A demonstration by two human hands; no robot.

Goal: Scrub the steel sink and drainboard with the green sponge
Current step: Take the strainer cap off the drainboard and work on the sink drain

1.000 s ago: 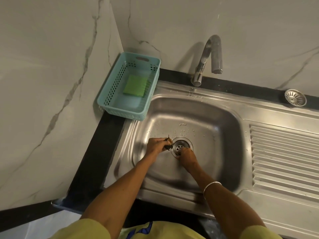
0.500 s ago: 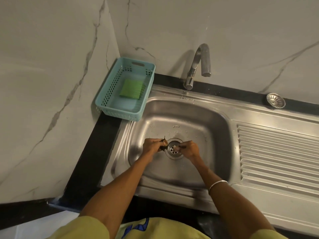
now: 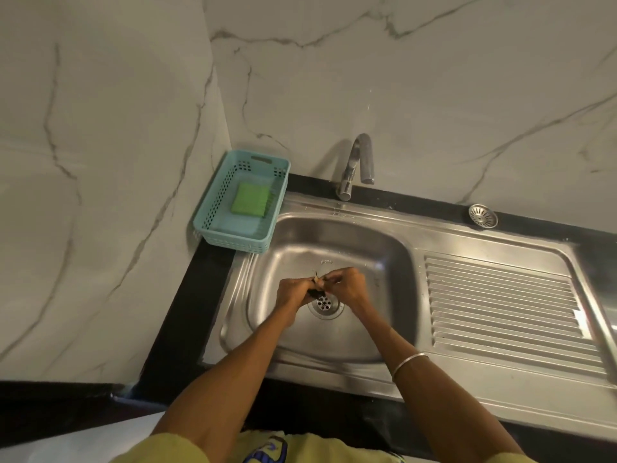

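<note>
Both our hands have come together over the drain (image 3: 324,304). A second ago they worked apart at the drain's two sides, the right fingers down on the grate; now the left hand (image 3: 294,293) and right hand (image 3: 347,287) are lifted just above and behind it, fingertips meeting. The left grip is closed on a small dark clump of debris (image 3: 316,292), and the right grip pinches pale scraps (image 3: 320,279) at the same spot, so we judge the bits are being passed or gathered into one hand. What exactly the debris is we cannot tell; it is too small.

The drain holes now show clear of our fingers. We take that to mean the clearing of the sink (image 3: 367,248) is nearly over and the scrubbing itself has not begun.

The sponge (image 3: 251,203) lies untouched in the basket (image 3: 213,212) on the black desk (image 3: 187,295) at the sink's back left corner, well apart from both hands. The drainboard (image 3: 500,312) to the right looks dry. The tap (image 3: 359,165) is not running. A loose strainer (image 3: 483,215) sits on the desk behind the drainboard.

Next, we judge, the debris must be dropped somewhere before either hand is free for the sponge.
</note>
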